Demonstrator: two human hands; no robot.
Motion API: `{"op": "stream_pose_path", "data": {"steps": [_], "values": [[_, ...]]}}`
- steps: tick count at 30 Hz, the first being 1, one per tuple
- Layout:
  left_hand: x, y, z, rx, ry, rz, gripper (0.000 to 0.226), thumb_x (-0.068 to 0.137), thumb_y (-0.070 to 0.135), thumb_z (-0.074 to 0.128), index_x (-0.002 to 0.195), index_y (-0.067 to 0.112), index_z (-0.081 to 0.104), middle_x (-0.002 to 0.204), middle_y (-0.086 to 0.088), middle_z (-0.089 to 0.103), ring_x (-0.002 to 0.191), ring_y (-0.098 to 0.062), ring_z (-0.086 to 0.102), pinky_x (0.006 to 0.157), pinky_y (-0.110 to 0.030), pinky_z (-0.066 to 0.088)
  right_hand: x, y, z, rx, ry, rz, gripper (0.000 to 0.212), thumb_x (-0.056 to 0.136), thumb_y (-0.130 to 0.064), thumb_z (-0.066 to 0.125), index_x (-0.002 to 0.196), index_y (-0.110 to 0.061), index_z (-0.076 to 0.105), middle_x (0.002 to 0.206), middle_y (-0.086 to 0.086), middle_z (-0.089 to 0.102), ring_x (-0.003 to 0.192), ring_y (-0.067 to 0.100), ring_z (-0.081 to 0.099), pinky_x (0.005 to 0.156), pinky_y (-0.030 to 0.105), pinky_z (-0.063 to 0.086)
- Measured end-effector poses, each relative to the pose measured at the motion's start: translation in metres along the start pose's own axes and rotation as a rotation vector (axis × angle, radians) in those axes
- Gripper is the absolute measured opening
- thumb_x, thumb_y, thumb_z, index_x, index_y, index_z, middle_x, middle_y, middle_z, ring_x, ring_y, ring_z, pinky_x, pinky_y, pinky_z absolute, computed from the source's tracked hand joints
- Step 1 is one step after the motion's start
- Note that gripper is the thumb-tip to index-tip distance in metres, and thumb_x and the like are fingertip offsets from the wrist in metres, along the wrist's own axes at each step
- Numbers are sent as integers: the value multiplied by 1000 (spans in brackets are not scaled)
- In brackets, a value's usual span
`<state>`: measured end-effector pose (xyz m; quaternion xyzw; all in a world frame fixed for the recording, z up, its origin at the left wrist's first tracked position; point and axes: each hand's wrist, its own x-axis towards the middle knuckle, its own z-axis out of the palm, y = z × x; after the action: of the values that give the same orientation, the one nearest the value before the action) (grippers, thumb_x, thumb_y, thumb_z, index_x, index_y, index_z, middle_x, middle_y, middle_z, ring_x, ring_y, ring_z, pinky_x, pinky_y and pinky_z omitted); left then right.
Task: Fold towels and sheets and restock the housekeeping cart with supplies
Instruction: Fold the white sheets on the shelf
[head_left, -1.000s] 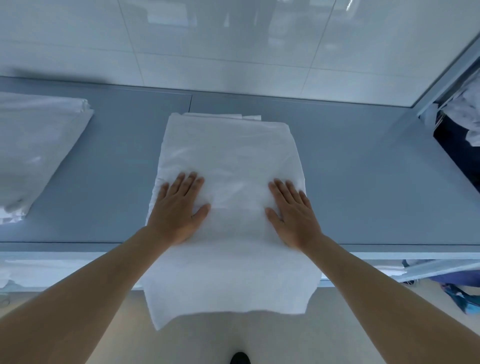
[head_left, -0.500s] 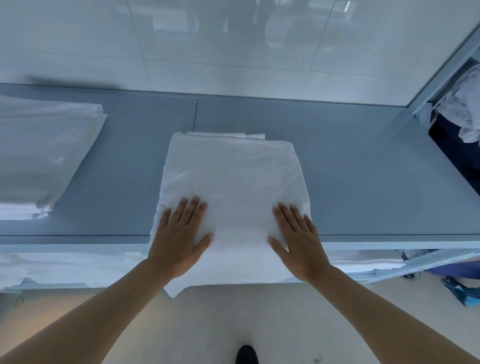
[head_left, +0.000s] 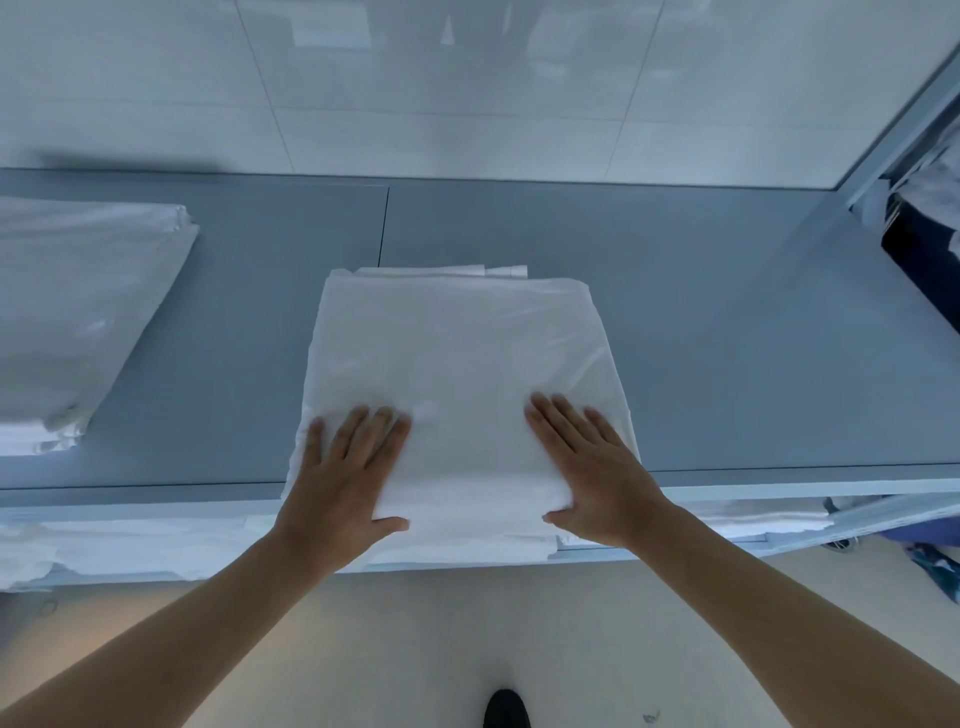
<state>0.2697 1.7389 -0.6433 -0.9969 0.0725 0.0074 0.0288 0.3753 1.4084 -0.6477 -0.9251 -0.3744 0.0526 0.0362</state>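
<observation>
1. Left hand (head_left: 345, 478): palm down, flat on the near left part of the folded white sheet (head_left: 457, 374). Fingers straight and slightly spread, pointing away from the person; thumb splayed toward the middle, along the sheet's near fold.
2. Right hand (head_left: 592, 467): palm down, flat on the near right part of the same sheet. Fingers straight, close together, angled toward the far left; thumb out along the near fold.
3. Both forearms bare, reaching in from the near side.
4. Sheet: thin, smooth white fabric with faint creases, folded into a near-square pad of several layers. Layer edges show stepped at its far side. Lies mid-tabletop, its near fold at the near edge.
5. Tabletop (head_left: 753, 338): matte grey-blue, flat, with a seam running from the far edge to the sheet.
6. Second folded white stack (head_left: 78, 312): at the left edge, well apart from the sheet.
7. More white linen (head_left: 130, 545) on a shelf below the near edge.
</observation>
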Motion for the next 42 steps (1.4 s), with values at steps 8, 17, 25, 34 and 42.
{"op": "stream_pose_path", "data": {"steps": [8,17,25,34,42], "values": [[-21,19,-7,45,13,-1,126,34,21,105,148,4,52,156,-16,46,136,-41,52,96,-64,51,-24,-22,-5,-32,-24,6,116,81,-22,75,164,-14,-7,172,3,-13,159,25,-8,128,48,11],[-25,9,-71,-90,-61,-99,49,64,13,88,109,27,75,91,9,77,83,-23,75,61,-33,58,-35,-38,-78,61,-40,88,78,84,0,59,154,-28,43,155,-12,49,134,18,57,99,33,52],[61,-33,-199,12,237,-184,29,79,23,71,107,31,69,91,4,74,87,-29,70,66,-31,48,42,-15,-222,-155,210,152,63,82,-9,60,139,-34,55,126,-8,69,103,30,69,79,36,54],[113,-45,-277,53,935,-92,52,66,0,60,112,22,71,104,2,75,91,-31,66,75,-39,46,81,22,-299,-301,953,3,69,62,12,53,127,-7,65,118,9,71,104,34,65,90,42,52],[32,11,-84,-169,375,-46,65,60,-7,79,120,16,75,125,-4,73,108,-29,72,88,-44,57,11,19,-98,70,179,56,83,72,12,60,151,-12,50,156,8,49,140,28,51,119,35,36]]}}
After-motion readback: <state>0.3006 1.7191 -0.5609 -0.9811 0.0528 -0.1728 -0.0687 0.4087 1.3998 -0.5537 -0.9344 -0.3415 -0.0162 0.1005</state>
